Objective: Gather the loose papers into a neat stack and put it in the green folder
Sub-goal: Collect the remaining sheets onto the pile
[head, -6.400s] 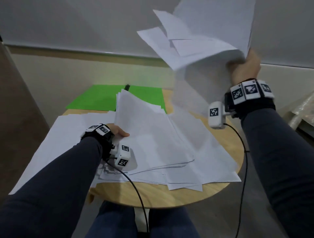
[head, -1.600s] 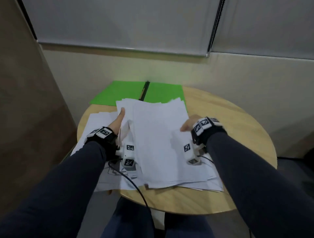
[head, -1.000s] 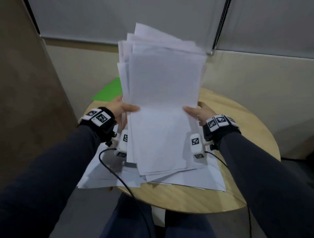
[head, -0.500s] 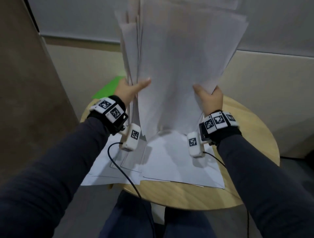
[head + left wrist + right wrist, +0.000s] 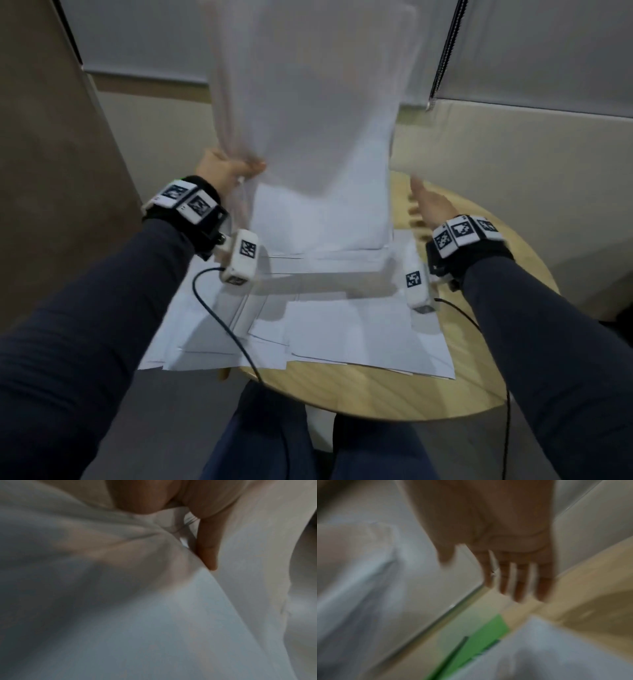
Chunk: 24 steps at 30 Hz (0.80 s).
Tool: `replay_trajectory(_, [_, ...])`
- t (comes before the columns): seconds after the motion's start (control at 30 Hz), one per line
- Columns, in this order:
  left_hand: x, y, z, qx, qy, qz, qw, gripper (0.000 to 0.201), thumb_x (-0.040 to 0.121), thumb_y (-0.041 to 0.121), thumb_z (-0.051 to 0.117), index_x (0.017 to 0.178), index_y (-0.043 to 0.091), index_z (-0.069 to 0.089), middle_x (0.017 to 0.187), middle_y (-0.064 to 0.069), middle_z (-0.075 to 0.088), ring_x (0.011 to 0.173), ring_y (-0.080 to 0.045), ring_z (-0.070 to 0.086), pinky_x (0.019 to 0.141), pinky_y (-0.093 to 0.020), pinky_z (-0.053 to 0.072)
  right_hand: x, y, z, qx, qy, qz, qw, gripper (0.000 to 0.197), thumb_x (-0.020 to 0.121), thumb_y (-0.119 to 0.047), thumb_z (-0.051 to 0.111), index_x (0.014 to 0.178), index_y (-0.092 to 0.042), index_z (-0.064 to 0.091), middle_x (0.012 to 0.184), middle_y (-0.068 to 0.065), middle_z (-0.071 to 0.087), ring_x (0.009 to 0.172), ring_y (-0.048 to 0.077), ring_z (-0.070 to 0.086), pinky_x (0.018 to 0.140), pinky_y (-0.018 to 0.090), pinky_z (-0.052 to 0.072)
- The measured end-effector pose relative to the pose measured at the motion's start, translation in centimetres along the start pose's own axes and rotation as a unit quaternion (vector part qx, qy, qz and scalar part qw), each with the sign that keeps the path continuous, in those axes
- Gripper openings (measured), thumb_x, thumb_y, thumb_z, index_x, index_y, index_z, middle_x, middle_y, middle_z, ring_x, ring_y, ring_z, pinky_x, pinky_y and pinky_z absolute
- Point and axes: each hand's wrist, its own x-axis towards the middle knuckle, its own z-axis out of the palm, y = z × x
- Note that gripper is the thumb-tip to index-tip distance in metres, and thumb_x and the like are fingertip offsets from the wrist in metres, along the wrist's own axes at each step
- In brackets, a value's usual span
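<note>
A thick stack of white papers (image 5: 308, 137) stands upright and blurred, its bottom edge on the loose sheets (image 5: 342, 329) spread over the round wooden table (image 5: 479, 377). My left hand (image 5: 236, 169) grips the stack's left edge; in the left wrist view one of its fingers (image 5: 207, 553) presses into bunched paper. My right hand (image 5: 426, 202) hovers just right of the stack, holding nothing, with its fingers (image 5: 518, 585) straight and spread. The green folder (image 5: 481, 635) lies open at the table's far side. The stack hides it in the head view.
A brown panel (image 5: 51, 171) rises close on the left and a blind cord (image 5: 445, 54) hangs at the upper right. A cable (image 5: 222, 325) trails over the sheets. Some sheets overhang the table's near-left edge above my knees (image 5: 274, 438).
The raised stack has come down so its bottom edge meets the sheets on the table. My right hand has let go of it and moved off to the right; the left still grips.
</note>
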Motion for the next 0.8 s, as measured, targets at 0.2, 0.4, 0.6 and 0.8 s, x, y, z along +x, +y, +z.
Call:
replay_trajectory(0.2, [-3.2,-0.5,-5.2,0.139,0.051,-0.175,0.974,0.041,0.082,0.024,0.067,0.107,-0.007,0.06,0.046,-0.009,0.062,0.045,-0.024,0.054,0.044,-0.016,0.041,-1.7,4.9,-0.3,-0.384,-0.121,0.096,0.91,0.053,0.074,-0.059,0.066,0.033,-0.027,0.057,0.044,-0.011,0.058,0.056,0.016,0.049,0.053,0.025,0.032])
replay_trajectory(0.4, [-3.9,-6.0,-6.2,0.124,0.036,-0.312,0.941,0.059,0.079,0.02,0.072,0.131,0.004,0.049,0.131,0.005,0.041,0.13,-0.029,0.043,0.101,-0.033,0.036,-1.8,2.8,3.6,-0.405,-0.128,0.088,0.901,0.047,0.075,-0.056,0.066,0.095,-0.013,0.064,0.104,0.007,0.065,0.097,0.023,0.062,0.088,0.033,0.049])
replay_trajectory(0.6, [2.5,-15.4,-10.7,0.171,-0.048,-0.39,0.903,0.121,0.015,0.033,0.095,0.127,0.014,0.054,0.135,-0.003,0.056,0.124,-0.03,0.051,0.106,-0.049,0.039,-3.1,1.5,6.6,-0.322,-0.16,0.087,0.929,0.04,0.087,-0.026,0.063,0.12,-0.004,0.057,0.134,0.019,0.051,0.126,0.033,0.048,0.08,0.031,0.031])
replay_trajectory(0.8, [-1.5,-9.6,-5.5,0.176,-0.111,-0.367,0.907,0.062,0.068,0.016,0.08,0.125,0.006,0.057,0.13,-0.009,0.059,0.124,-0.028,0.053,0.112,-0.046,0.033,-1.2,0.7,7.1,-0.441,-0.139,0.055,0.885,0.024,0.078,-0.028,0.07,0.064,-0.023,0.052,0.087,0.015,0.058,0.09,0.021,0.055,0.084,0.04,0.049])
